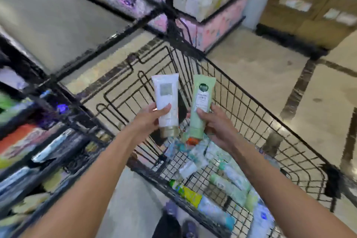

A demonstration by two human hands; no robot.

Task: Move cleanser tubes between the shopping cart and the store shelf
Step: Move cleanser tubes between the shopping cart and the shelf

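This is looking like a retail shop aisle: a black wire shopping cart (241,121) is standing on a glossy tiled floor (260,71) and is holding a heap of tubes and bottles (212,179). Black-framed store shelves (48,141) are running along the left, packed with blurred, colourful packaged goods, and more shelving (202,2) ahead is displaying pale bottles and pink boxes.
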